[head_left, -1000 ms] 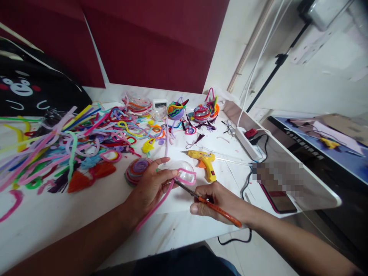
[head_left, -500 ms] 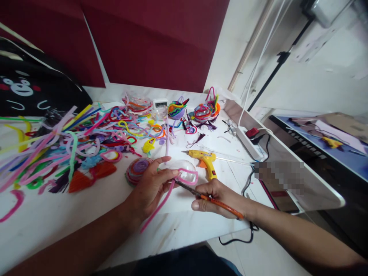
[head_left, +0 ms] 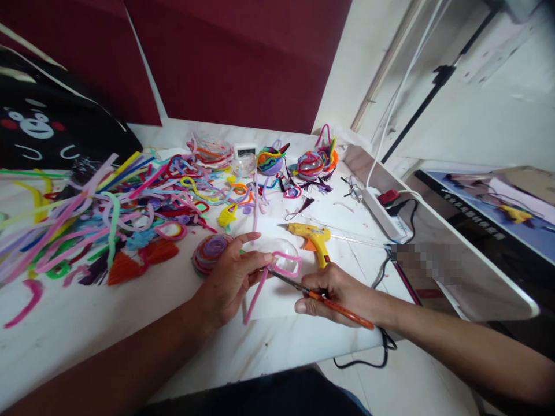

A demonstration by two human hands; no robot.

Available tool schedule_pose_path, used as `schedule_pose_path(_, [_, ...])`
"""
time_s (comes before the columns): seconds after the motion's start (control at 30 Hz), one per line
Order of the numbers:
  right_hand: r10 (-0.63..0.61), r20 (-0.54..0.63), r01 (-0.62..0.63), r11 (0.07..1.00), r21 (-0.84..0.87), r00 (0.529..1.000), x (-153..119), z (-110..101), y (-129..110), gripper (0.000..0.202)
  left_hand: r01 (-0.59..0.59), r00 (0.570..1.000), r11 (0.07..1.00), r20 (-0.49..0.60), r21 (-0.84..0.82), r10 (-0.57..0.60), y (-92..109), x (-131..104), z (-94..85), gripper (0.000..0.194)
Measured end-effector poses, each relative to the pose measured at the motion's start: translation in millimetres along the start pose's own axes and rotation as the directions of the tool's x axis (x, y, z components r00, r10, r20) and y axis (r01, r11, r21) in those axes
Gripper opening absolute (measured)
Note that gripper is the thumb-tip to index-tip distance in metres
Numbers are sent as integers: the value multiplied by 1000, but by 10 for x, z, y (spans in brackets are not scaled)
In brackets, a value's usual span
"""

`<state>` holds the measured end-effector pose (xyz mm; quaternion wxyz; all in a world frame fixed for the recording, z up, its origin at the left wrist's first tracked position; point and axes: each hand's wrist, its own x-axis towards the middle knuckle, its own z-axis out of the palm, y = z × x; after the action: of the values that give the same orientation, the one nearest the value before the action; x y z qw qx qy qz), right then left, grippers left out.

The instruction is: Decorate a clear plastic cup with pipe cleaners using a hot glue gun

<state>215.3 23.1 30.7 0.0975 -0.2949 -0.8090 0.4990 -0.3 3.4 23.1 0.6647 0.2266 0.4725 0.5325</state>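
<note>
Swung inward since half a second ago, the loose tail of the pink pipe cleaner hangs steeper now from my left hand, well inside the near edge of the tabletop. I have the strand pinched tight between thumb and fingers, its bent loop standing out toward the right. With my right hand, fingers curled closed about the handles, I hold an orange-handled tool by the near edge; its dark tip meets the strand close to my left fingertips, though I cannot tell whether its blades are parted.

Just beyond the loop sits a clear dome, with a coiled disc just left of it, partly behind my left hand. Right of the dome, a yellow glue gun lies with its nozzle toward the left edge. Orange tassels lie at the near side of a tangled heap of pipe cleaners spreading to the left edge. A white power strip runs beside the right edge. Near the far edge stand a yarn-wrapped ball and a small white clock; a black bag fills the far left corner.
</note>
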Motion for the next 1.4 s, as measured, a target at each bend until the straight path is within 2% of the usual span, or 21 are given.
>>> schedule_pose_path(0.13, [5,17,-2,984,-180,1000,-49,-88,-87,38,-1,1000,1000,4,10,1,-9,6,2,61])
schedule_pose_path(0.3, [69,40,-49,926,-375,997,-94,-98,-218,38,-20,1000,1000,-8,-13,20,-13,0,2,57])
schedule_pose_path(0.4, [128,49,-82,843,-532,991,-121,-65,-245,35,-32,999,999,-2,-23,32,-3,-3,-6,53])
schedule_pose_path(0.5, [194,-11,-146,700,-699,981,-119,-13,-241,29,-74,997,996,-2,-54,74,20,-2,-18,51])
schedule_pose_path(0.6, [200,-54,-164,588,-792,978,-62,37,-237,19,-110,994,990,5,-83,111,51,-4,-27,52])
schedule_pose_path(0.73, [177,-72,-162,570,-806,982,25,70,-249,22,-165,985,980,34,-109,170,86,-9,-36,51])
schedule_pose_path(0.83, [106,-120,-160,632,-758,987,17,65,-263,17,-179,981,976,48,-125,186,103,-6,-34,52])
schedule_pose_path(0.9, [0,-256,-176,724,-667,967,-9,56,-279,15,-178,981,974,52,-136,187,109,-4,-29,52])
schedule_pose_path(0.93, [-70,-355,-170,780,-602,932,-17,53,-290,15,-181,980,973,52,-141,190,110,-4,-26,52])
schedule_pose_path(1.0, [-188,-550,-107,882,-460,814,-2,52,-318,14,-191,978,972,53,-139,200,110,-8,-20,51])
schedule_pose_path(1.07, [-227,-665,-8,944,-331,712,63,62,-346,17,-196,977,973,59,-124,204,109,-16,-16,52])
schedule_pose_path(1.1, [-207,-691,29,965,-261,692,112,69,-356,21,-193,977,974,66,-115,202,110,-21,-15,53])
schedule_pose_path(1.13, [-169,-708,53,982,-183,686,168,79,-361,25,-188,978,976,75,-106,197,111,-26,-14,53])
schedule_pose_path(1.27, [25,-696,83,989,121,718,384,109,-350,37,-160,980,985,105,-66,166,129,-42,-16,55])
schedule_pose_path(1.4, [150,-659,42,963,266,737,493,106,-346,40,-150,983,988,105,-32,152,144,-46,-16,55])
